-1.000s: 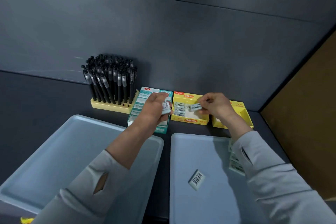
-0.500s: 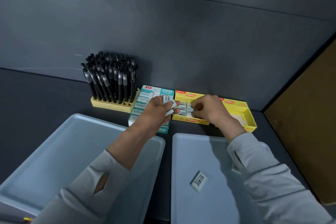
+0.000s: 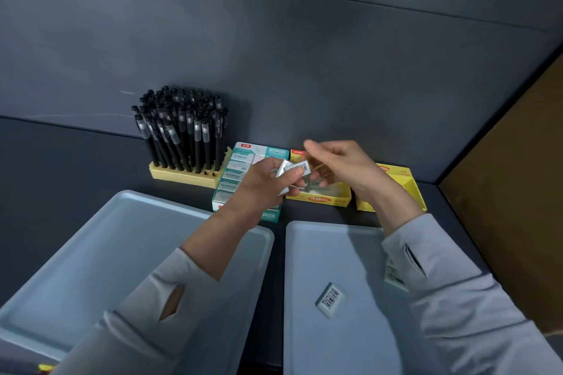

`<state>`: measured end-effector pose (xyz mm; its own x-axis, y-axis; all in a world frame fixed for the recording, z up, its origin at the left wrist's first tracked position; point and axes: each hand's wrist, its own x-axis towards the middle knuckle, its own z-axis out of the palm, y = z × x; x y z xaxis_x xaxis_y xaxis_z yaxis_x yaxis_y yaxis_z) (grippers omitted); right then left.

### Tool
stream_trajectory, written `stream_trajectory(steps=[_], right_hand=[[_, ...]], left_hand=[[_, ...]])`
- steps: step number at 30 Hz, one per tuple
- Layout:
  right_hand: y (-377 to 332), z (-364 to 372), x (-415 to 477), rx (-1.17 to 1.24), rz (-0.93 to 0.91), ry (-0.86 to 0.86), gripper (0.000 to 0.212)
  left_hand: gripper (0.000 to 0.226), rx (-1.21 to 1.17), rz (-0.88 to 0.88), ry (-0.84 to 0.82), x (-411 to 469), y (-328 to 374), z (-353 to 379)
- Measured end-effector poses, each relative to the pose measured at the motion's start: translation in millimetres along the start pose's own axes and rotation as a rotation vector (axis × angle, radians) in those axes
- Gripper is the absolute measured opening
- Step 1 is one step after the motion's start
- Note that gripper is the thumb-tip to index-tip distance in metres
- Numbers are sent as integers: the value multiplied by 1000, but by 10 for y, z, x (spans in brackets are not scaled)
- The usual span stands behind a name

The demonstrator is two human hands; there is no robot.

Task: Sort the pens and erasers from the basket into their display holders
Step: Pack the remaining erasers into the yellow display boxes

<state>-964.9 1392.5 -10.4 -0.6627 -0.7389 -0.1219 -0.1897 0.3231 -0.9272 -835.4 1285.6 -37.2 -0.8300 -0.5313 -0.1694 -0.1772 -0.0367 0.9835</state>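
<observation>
Over the dark shelf (image 3: 76, 161), left hand (image 3: 262, 184) grips erasers (image 3: 297, 168); blurred right hand (image 3: 350, 167) hangs loosely open.

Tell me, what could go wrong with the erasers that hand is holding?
1. The left hand pinches a small stack of erasers by the edge of the teal box, beside the yellow box; one might slip into the wrong box.
2. The right sleeve half covers a labelled item on the right tray; it could sweep that off, and the loose eraser there might be forgotten.
</observation>
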Motion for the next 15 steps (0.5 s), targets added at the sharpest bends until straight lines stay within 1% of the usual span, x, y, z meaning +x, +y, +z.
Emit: stream_trajectory(steps=[1,2,3,5,7,9,10,15], right_hand=[[-45,7,-32,29,0,-75,20],[-57,10,-45,44,-6,-108,15],[-55,6,-50,66,-13,-99,10],[-2,-45,-23,161,3,-8,5],[77,-137,-24,232,18,44,3],[159,-220,-37,165,6,55,13],[194,-248,-49,128,3,61,17],[222,-261,-85,145,-3,94,28]], left_hand=[[23,3,6,-2,-1,-1,16],[23,-4,12,-2,-2,-1,33],[23,-19,13,5,-3,3,47],[31,-66,-16,39,1,20,59],[33,-182,-100,83,23,43,55],[26,-306,-166,115,30,64,39],[26,-323,-171,121,27,69,33],[26,-223,-69,74,5,10,32]])
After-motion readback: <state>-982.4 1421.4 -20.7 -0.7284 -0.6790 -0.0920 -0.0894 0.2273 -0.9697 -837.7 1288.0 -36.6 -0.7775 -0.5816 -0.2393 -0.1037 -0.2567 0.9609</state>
